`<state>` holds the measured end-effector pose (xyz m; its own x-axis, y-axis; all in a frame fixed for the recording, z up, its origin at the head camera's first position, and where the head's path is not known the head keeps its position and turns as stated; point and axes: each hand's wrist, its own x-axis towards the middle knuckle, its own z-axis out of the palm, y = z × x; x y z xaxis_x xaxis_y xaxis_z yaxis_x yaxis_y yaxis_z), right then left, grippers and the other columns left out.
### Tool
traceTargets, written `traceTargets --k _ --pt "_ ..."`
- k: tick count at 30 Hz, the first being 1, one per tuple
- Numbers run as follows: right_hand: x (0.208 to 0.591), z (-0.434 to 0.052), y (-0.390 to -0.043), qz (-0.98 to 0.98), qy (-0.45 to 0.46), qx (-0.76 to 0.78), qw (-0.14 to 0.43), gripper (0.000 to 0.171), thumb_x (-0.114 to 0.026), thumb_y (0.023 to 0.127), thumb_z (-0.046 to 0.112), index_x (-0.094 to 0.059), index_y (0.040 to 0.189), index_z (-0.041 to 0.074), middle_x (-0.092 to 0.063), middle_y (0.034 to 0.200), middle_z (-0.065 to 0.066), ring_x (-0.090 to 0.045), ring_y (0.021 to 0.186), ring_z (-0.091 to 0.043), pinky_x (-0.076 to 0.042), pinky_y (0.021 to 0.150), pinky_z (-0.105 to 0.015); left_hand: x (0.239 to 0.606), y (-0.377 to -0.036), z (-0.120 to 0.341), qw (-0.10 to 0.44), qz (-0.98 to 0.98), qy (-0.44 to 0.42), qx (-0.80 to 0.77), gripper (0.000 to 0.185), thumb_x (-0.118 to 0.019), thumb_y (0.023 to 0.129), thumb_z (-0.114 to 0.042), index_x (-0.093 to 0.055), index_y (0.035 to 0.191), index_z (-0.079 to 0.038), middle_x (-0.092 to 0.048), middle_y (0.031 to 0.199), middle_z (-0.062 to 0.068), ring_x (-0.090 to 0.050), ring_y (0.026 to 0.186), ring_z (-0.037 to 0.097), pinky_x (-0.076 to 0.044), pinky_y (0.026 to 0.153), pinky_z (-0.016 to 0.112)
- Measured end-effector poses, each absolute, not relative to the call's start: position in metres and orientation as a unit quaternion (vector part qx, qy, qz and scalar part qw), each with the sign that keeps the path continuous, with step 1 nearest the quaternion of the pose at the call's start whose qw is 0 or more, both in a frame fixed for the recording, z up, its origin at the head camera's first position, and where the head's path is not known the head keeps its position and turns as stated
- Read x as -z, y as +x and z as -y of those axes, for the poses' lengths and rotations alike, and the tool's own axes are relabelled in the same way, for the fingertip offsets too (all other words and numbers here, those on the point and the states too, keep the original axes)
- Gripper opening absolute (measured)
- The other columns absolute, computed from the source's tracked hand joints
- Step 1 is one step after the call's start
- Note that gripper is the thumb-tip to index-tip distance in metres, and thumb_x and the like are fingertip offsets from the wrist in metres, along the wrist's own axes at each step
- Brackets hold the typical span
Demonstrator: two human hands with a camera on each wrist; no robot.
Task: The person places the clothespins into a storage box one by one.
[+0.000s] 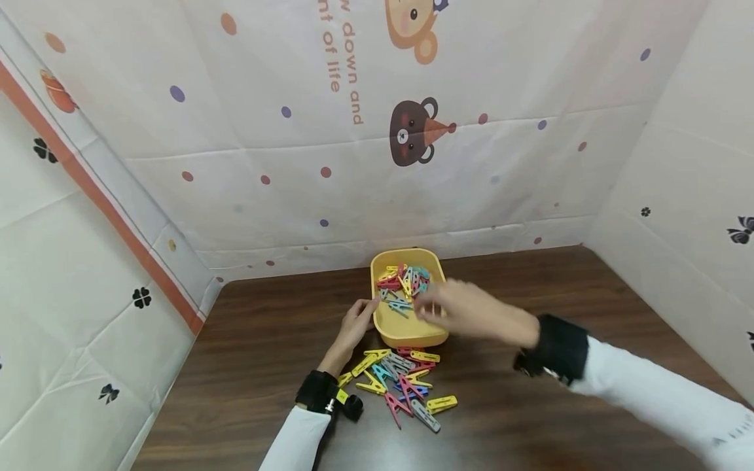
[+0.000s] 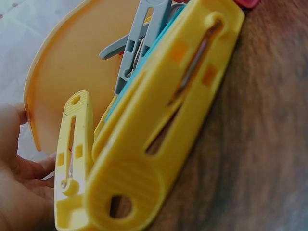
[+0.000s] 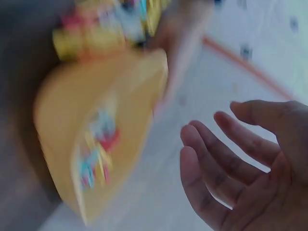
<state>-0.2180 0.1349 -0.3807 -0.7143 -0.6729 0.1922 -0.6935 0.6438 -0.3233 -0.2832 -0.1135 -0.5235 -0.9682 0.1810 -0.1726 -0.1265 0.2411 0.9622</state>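
Observation:
A yellow plastic basket (image 1: 410, 337) stands near the back of the table, with several coloured clothespins (image 1: 402, 281) inside, mostly toward its far end. My left hand (image 1: 353, 324) holds the basket's left rim, fingertips at the edge; in the left wrist view, the hand (image 2: 21, 178) is partly hidden behind a yellow clothespin (image 2: 72, 159). Over the basket's right side hovers my right hand (image 1: 456, 307), blurred. The right wrist view shows that hand (image 3: 250, 173) with loosely bent fingers spread from the thumb and nothing between them.
A loose pile of yellow, pink, blue and grey clothespins (image 1: 400, 379) lies in front of the basket, beside the left wrist. The brown wooden table (image 1: 265, 392) is bordered by a printed cloth backdrop (image 1: 294, 203) behind and at both sides.

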Motion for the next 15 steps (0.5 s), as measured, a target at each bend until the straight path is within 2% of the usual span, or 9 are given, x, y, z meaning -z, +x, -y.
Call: traceTargets --k 4,7,9,11,15 --pt "0.419 -0.145 -0.170 0.882 0.439 -0.168 -0.044 0.016 -0.071 0.096 0.022 -0.073 0.111 0.017 -0.073 0.104 0.003 -0.064 0.086 0.001 -0.055 0.068 -0.017 0.526 -0.282 0.113 0.129 -0.779 0.018 -0.614 0.063 -0.048 0.104 -0.059 -0.054 0.137 -0.006 -0.057 0.138 0.018 -0.061 0.126 0.032 -0.051 0.108 0.047" --pt "0.453 -0.153 -0.144 0.863 0.473 -0.154 -0.083 0.032 -0.071 0.097 0.026 -0.065 0.129 0.021 -0.066 0.119 0.004 -0.062 0.101 -0.001 -0.056 0.073 -0.019 0.523 -0.280 0.113 0.130 -0.780 0.022 -0.612 0.060 -0.046 0.106 -0.053 -0.053 0.138 -0.003 -0.056 0.138 0.021 -0.060 0.126 0.034 -0.051 0.108 0.049" --pt "0.470 -0.158 -0.132 0.859 0.485 -0.146 -0.076 0.038 -0.070 0.098 0.026 -0.059 0.134 0.024 -0.063 0.121 0.006 -0.059 0.101 0.000 -0.054 0.072 -0.017 0.514 -0.276 0.112 0.133 -0.779 0.027 -0.613 0.056 -0.046 0.108 -0.048 -0.052 0.138 -0.001 -0.056 0.137 0.022 -0.060 0.126 0.036 -0.051 0.108 0.049" --pt "0.481 -0.162 -0.124 0.862 0.483 -0.142 -0.058 0.039 -0.070 0.098 0.024 -0.057 0.135 0.025 -0.062 0.114 0.008 -0.056 0.095 0.001 -0.050 0.068 -0.016 0.503 -0.271 0.111 0.138 -0.776 0.032 -0.614 0.054 -0.045 0.109 -0.044 -0.052 0.138 0.001 -0.056 0.137 0.023 -0.059 0.126 0.036 -0.051 0.108 0.049" --pt "0.486 -0.165 -0.120 0.873 0.467 -0.134 -0.029 0.036 -0.074 0.095 0.017 -0.060 0.128 0.024 -0.065 0.106 0.010 -0.057 0.088 0.003 -0.050 0.065 -0.015 0.482 -0.259 0.110 0.131 -0.778 0.030 -0.614 0.052 -0.045 0.109 -0.042 -0.052 0.137 0.002 -0.056 0.136 0.024 -0.060 0.125 0.036 -0.051 0.108 0.048"
